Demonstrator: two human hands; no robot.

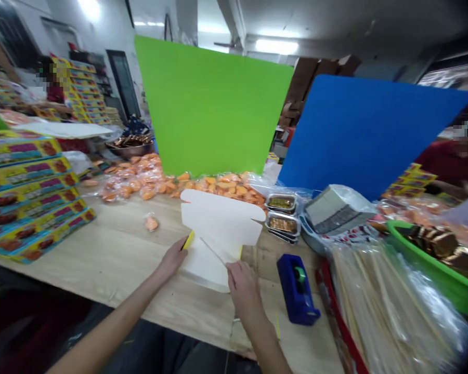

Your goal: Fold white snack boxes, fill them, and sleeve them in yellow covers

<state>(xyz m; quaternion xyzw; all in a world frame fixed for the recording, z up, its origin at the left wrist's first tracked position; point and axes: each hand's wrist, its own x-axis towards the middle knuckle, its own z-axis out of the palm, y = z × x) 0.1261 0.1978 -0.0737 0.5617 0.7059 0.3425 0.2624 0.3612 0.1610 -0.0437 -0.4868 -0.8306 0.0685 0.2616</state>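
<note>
While the left hand [170, 258] and right hand [244, 285] are clasping the lower edges of a white cardboard blank [222, 223], it is lying flat on the wooden table [113, 259], probably for steady support. Left fingers are closing beside a yellow strip [187, 240]; right fingers are curling over the near edge. Both forearms are angling inward, and a blue tape dispenser [296, 288] is sitting near the right hand, probably for easy reach.

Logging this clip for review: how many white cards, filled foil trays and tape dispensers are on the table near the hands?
White card: 1
Filled foil trays: 2
Blue tape dispenser: 1
Total: 4
</note>
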